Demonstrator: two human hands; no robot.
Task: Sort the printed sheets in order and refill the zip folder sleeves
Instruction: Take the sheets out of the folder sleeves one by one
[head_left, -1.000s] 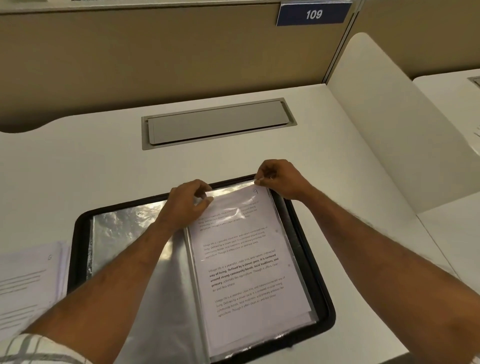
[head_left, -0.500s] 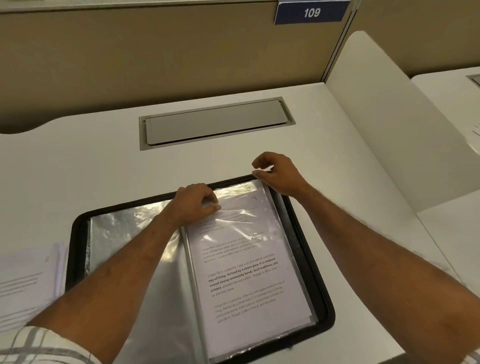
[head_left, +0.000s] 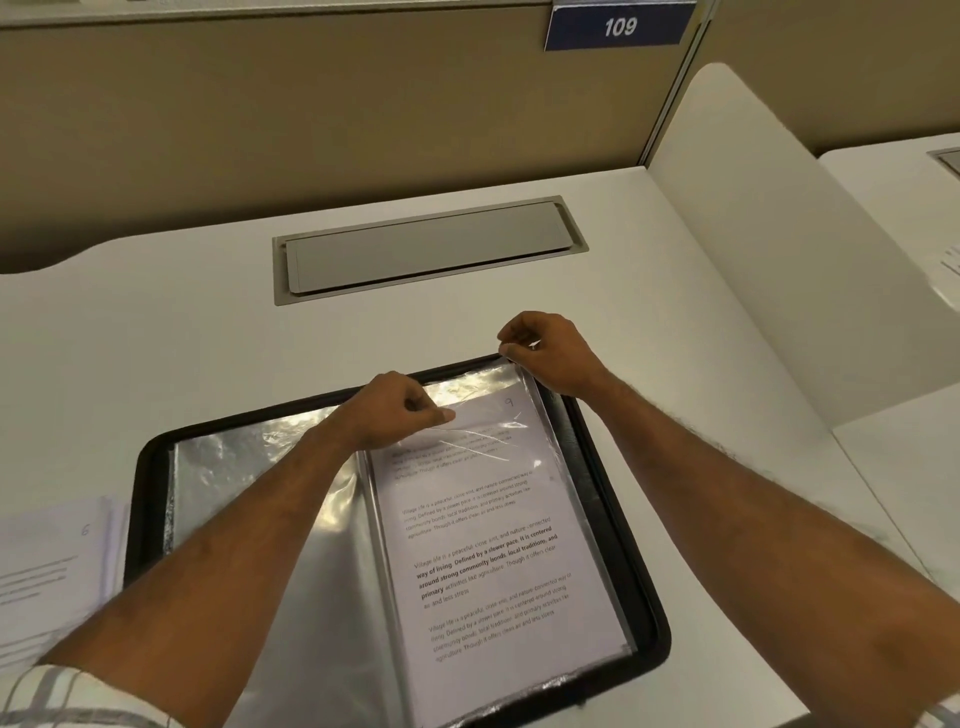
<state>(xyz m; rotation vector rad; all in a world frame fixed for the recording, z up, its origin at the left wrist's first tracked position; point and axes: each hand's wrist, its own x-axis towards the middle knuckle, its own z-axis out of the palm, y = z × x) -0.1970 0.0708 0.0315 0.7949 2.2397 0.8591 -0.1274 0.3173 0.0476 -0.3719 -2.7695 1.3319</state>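
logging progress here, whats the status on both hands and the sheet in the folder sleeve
Left hand and right hand both pinch the clear sleeve at its top edge. Sheet marked 9 inside it, zip folder open flat. Nothing in the way.

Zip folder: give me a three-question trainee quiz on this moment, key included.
1. True or false: the sheet in the right-hand sleeve bears a handwritten 9.
2. Where does the loose stack lie? A. left of the zip folder; B. on the grey flap; C. under the right forearm.
3. Fill in: the right-hand grip pinches the sleeve's top ___ corner.
Key: 1 true; 2 A; 3 right.
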